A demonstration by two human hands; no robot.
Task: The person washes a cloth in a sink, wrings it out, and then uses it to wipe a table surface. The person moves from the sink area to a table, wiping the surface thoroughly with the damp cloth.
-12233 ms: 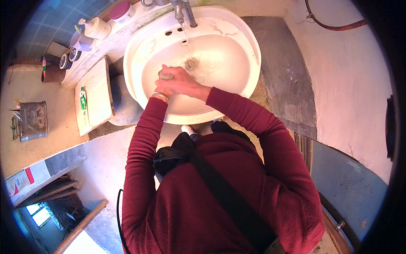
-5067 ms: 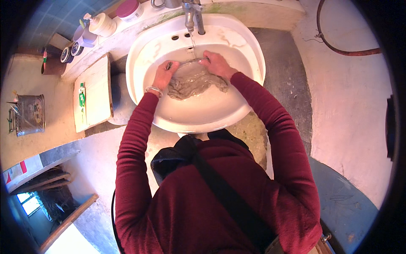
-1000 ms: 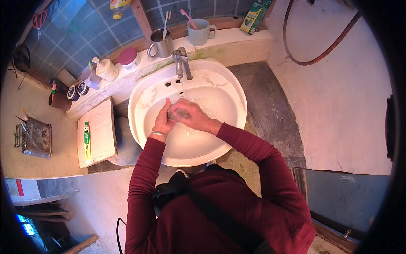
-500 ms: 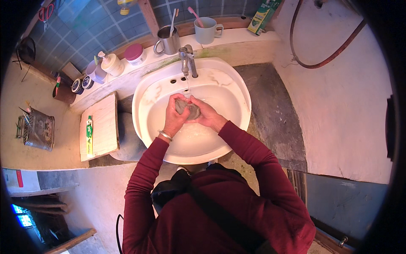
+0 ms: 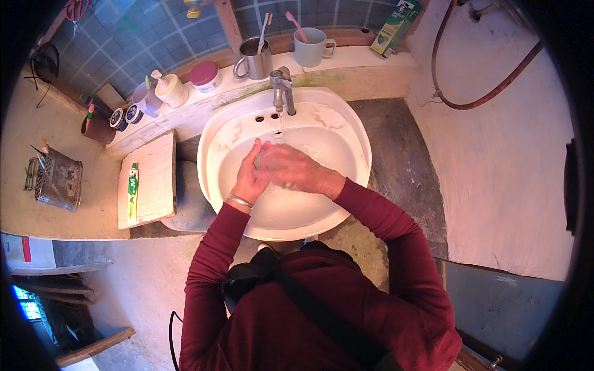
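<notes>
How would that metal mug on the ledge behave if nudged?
The metal mug is likely rigid, judging by its shine. It stands upright on the ledge, so a push might tip it. The toothbrush leaning inside would probably swing or rattle.

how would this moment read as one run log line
left hand: at cloth | right hand: blurred, over cloth | cloth: grey, mostly hidden between hands | tap: running | basin: below hands

Hands (image 5: pixel 297 168) ×2; basin (image 5: pixel 297 226) ×1; tap (image 5: pixel 281 89) ×1, mugs (image 5: pixel 312 51) ×2, ~12 o'clk; blue-lid jars (image 5: pixel 118 119) ×2, 10 o'clk; tube (image 5: pixel 133 191) ×1, 9 o'clk.
</notes>
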